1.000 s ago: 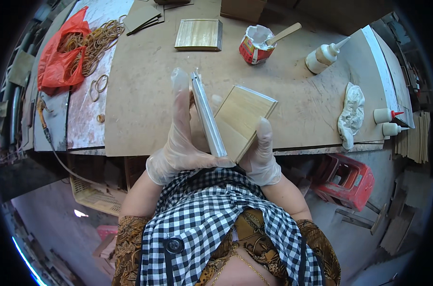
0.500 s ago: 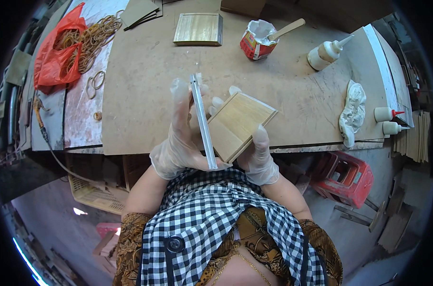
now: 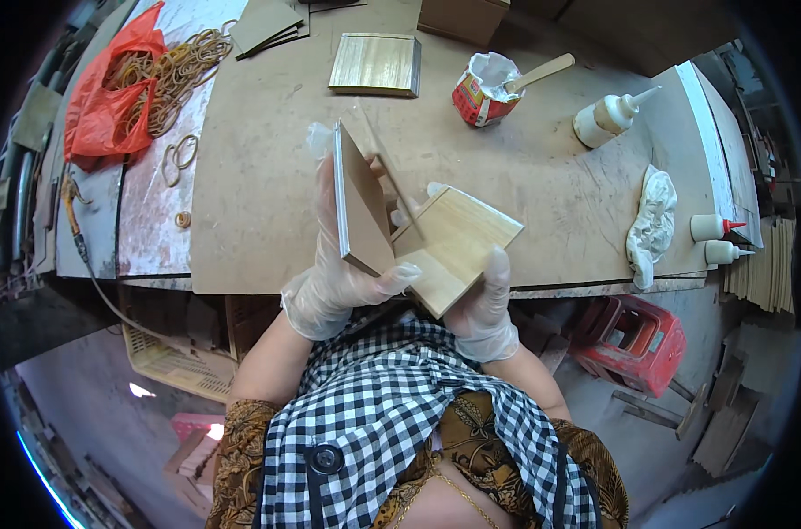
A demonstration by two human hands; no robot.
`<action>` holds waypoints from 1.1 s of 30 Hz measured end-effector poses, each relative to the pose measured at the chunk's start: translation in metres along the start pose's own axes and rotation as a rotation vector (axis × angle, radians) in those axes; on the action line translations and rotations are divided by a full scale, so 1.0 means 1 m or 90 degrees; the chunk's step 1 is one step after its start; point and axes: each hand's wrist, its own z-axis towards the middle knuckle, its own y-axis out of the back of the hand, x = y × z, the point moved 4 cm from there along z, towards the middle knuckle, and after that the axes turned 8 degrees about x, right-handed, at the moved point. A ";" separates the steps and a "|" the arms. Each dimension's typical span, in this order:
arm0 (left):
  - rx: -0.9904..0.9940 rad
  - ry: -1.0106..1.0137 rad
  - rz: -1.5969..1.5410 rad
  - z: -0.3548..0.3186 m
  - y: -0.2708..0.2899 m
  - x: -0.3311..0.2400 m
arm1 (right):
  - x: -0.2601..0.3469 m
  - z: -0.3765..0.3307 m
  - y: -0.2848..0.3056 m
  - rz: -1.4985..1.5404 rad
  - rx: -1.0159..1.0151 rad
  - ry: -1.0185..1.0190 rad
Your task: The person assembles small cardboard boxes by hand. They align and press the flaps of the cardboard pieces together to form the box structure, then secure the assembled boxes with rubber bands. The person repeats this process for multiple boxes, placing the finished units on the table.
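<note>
My gloved left hand (image 3: 317, 291) is closed around a brown board (image 3: 362, 207) with a pale edge, held nearly upright, thumb at its lower corner. Close beside this board stands a thin brown panel (image 3: 388, 167); what supports it is partly hidden. In my gloved right hand (image 3: 485, 313) is a light wooden panel (image 3: 467, 234) with a grooved border, tilted, its thumb on the near right edge. The panel's lower left corner comes close to my left thumb. Both hands are above the near edge of the worktable (image 3: 268, 220), in clear plastic gloves.
A similar wooden box (image 3: 376, 63) lies farther back. Nearby are a red tub (image 3: 484, 93) of white paste with a wooden stick, a glue bottle (image 3: 602, 122), a crumpled white cloth (image 3: 652, 220) and two small bottles. An orange bag (image 3: 109, 119) with rubber bands lies left.
The brown board in my left hand has turned, now showing its broad face instead of its edge. The thin panel has come into view beside it. The wooden panel has tilted slightly.
</note>
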 end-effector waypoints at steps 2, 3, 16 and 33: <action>0.003 -0.033 0.122 0.001 0.004 -0.003 | 0.012 -0.002 0.001 -0.005 -0.037 0.013; 0.002 -0.050 0.150 0.003 0.004 -0.006 | 0.019 -0.005 0.003 -0.007 -0.056 0.020; 0.066 -0.163 0.124 0.024 -0.016 -0.022 | 0.140 -0.077 0.110 -0.290 -0.376 0.473; 0.211 -0.070 0.146 -0.012 -0.021 -0.060 | 0.043 -0.007 -0.028 -0.591 0.223 0.057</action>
